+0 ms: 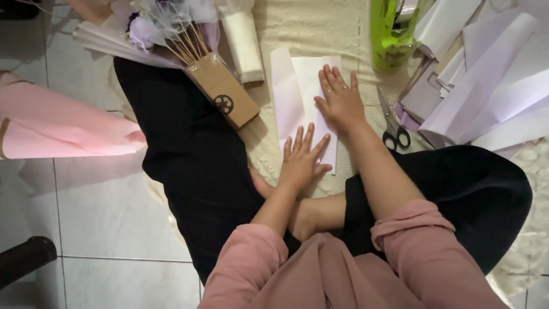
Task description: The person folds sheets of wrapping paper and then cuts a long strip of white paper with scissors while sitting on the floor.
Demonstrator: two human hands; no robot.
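On the cream mat (320,28), under both palms: white folded paper (303,91), pressed flat by left hand (301,162) and right hand (341,102), fingers spread, gripping nothing. Just right of right hand: scissors (392,123).

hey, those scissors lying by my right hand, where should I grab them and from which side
Take the scissors by the black loop handles, the end nearest you, coming from your own side with the right hand. The blades point away, toward the green bag, so the handles are the safe, closest part.
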